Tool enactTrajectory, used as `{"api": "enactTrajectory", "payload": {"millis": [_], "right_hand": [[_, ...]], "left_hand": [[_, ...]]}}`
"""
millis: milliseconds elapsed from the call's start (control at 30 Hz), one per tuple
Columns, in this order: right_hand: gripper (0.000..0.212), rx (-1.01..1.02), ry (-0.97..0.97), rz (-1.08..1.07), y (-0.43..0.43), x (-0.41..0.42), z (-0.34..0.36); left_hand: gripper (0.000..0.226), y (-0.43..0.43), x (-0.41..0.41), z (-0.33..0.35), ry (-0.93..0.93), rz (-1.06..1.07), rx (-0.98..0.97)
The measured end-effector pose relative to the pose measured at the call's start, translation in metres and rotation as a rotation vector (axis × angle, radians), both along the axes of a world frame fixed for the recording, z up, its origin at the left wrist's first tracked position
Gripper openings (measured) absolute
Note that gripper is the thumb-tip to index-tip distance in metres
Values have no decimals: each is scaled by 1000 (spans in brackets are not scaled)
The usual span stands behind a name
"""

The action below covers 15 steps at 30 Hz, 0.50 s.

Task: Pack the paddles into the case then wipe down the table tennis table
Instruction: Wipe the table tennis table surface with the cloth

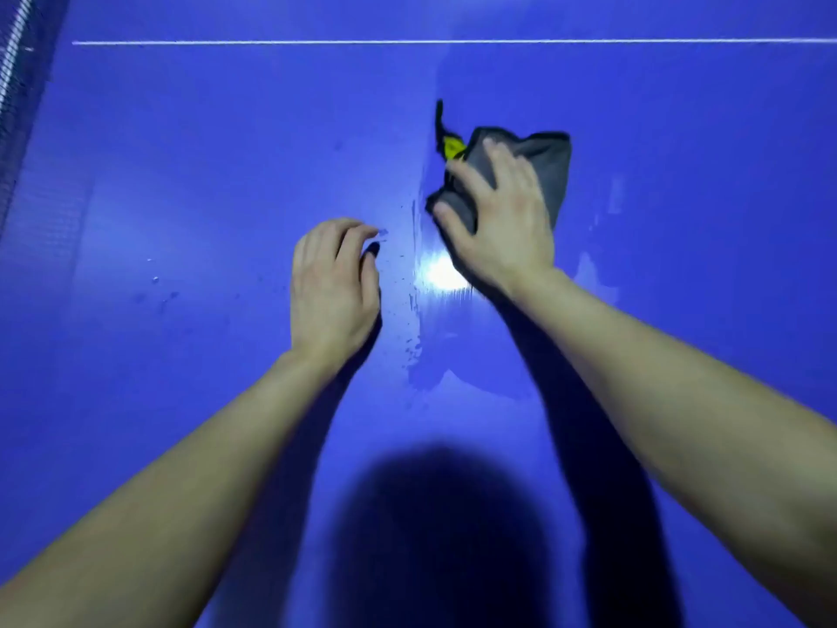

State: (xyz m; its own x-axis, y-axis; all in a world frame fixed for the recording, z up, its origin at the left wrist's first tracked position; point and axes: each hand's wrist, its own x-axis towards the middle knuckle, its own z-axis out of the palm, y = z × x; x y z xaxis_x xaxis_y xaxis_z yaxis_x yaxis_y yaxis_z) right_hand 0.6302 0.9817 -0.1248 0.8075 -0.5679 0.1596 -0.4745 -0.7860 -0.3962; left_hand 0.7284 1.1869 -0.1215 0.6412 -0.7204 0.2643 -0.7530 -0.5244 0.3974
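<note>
Wiping stage. Right hand [498, 219] lies spread on a grey cloth [543, 160], pressing it to the table [204, 151] mid-surface; fingers near straight, no real grasp. Left hand [333, 283] rests beside it on bent fingertips, holding nothing. Paddles and case are out of view. Wet streaks [414, 310] and droplets sit between the hands.

Risks, as I judge them — the cloth is bunched, so it may skip and leave smears. Its yellow tag [450, 147] trails loose and could drag. Droplets further left may be missed — and a palm leaning on the wet top could slip.
</note>
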Motion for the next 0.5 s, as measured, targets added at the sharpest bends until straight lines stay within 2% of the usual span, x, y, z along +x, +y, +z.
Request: {"api": "enactTrajectory", "payload": {"millis": [67,133,200,233,267,333,400,500], "right_hand": [[51,31,-15,140,79,-57,3],[50,53,43,381,138,-110,4],[51,33,79,581,136,-134,0],[51,6,73,610,112,-130,-2],[52,-20,65,570,85,-118,-4],[53,-57,30,335,21,-86,-5],[55,-70,27,95,-30,-61,-3],[53,-39,28,-67,-13,-57,-3]], "left_hand": [[27,34,-32,4,33,65,23],[28,63,-62,5,90,136,58],[31,84,-86,4,132,156,103],[35,90,-95,4,146,144,137],[42,94,-100,4,160,123,179],[64,96,-105,8,199,80,287],[99,94,-106,19,251,27,425],[148,87,-97,40,291,-50,692]]}}
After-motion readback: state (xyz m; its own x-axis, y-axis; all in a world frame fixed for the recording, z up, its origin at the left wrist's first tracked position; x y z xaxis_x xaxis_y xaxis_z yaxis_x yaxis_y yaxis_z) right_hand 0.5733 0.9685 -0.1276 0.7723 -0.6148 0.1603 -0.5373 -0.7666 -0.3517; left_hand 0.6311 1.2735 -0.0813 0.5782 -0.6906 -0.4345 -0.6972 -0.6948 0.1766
